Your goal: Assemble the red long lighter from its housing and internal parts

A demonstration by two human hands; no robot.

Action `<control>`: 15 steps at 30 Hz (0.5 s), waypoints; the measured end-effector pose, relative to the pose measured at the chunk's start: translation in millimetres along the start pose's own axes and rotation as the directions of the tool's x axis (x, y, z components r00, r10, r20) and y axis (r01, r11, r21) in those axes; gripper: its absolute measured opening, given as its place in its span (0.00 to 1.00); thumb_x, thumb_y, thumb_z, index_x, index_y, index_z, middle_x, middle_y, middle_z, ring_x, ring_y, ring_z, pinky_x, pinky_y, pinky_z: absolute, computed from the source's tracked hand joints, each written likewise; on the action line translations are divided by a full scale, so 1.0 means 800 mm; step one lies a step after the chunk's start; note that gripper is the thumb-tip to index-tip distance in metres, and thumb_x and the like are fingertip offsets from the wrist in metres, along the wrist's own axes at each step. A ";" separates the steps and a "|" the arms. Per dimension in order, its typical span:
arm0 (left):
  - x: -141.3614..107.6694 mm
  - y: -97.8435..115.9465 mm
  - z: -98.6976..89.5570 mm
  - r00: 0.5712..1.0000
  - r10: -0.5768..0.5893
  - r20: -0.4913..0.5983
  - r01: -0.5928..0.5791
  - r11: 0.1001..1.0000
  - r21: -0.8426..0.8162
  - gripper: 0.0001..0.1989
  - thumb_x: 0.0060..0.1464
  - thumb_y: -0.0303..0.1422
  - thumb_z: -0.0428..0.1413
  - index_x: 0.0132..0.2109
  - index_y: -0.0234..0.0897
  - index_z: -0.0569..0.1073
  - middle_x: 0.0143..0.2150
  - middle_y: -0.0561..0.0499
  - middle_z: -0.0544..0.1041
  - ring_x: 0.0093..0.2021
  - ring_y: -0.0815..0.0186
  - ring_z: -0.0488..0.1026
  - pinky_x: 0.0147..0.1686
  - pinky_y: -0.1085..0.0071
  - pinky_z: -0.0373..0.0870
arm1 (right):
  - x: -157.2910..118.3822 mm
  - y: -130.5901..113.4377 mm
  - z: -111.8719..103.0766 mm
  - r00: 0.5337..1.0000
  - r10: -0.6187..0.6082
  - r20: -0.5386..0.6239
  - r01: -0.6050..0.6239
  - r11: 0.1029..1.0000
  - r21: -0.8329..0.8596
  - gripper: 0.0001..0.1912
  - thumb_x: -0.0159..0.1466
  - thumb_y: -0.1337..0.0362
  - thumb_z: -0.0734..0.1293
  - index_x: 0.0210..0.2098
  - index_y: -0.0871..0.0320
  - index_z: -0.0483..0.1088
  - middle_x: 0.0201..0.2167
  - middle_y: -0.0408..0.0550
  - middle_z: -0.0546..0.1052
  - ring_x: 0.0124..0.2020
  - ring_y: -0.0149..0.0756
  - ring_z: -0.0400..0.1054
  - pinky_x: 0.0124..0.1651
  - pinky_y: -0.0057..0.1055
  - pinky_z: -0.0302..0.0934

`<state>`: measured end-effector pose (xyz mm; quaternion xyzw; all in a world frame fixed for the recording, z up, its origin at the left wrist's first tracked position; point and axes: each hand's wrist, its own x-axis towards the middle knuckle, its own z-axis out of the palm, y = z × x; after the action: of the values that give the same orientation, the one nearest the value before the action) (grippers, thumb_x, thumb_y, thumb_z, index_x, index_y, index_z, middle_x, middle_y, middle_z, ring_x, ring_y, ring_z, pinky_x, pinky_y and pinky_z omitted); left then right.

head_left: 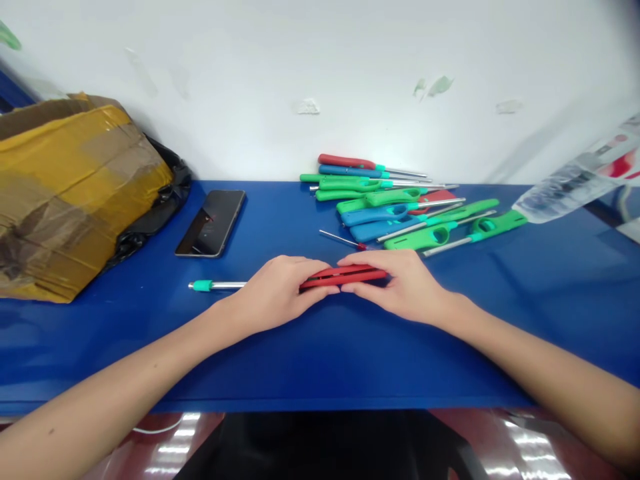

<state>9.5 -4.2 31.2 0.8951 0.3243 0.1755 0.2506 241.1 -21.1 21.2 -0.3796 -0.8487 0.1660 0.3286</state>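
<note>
In front of me, both hands grip a red lighter handle that has a narrow gap along its length. My left hand is closed round its left part, thumb and fingers on opposite sides. My right hand pinches the right part in the same way. A metal lighter tube with a turquoise collar reaches out to the left from under my left hand; whether it joins the red handle is hidden. Just behind the handle lies a thin metal rod with a red end.
Several long-necked lighters, such as a green one and a blue one, lie piled at the back right of the blue table. A phone and a taped cardboard box are left. A plastic bag is right.
</note>
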 end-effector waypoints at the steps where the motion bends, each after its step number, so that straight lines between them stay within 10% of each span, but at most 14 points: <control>1: 0.001 0.000 -0.001 1.000 -0.009 0.014 0.010 0.999 -0.032 0.12 0.64 0.39 0.54 0.48 0.38 0.76 0.41 0.50 0.81 0.39 0.64 0.77 0.38 0.72 0.69 | 0.000 0.000 -0.001 1.000 0.003 0.003 -0.003 1.000 0.005 0.13 0.61 0.63 0.72 0.45 0.57 0.77 0.39 0.44 0.83 0.35 0.35 0.78 0.42 0.27 0.70; 15: 0.003 0.001 -0.011 0.983 0.077 0.169 -0.044 0.981 -0.191 0.12 0.63 0.40 0.55 0.46 0.37 0.75 0.39 0.51 0.79 0.37 0.67 0.74 0.38 0.73 0.66 | -0.006 0.005 0.001 0.965 -0.250 -0.079 0.236 0.960 -0.152 0.17 0.64 0.52 0.69 0.41 0.59 0.77 0.32 0.47 0.83 0.28 0.34 0.76 0.32 0.27 0.68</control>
<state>7.6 0.2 39.2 0.8892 0.2556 0.1333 0.3553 245.3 -22.1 16.1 -0.3025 -0.8814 0.0454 0.3599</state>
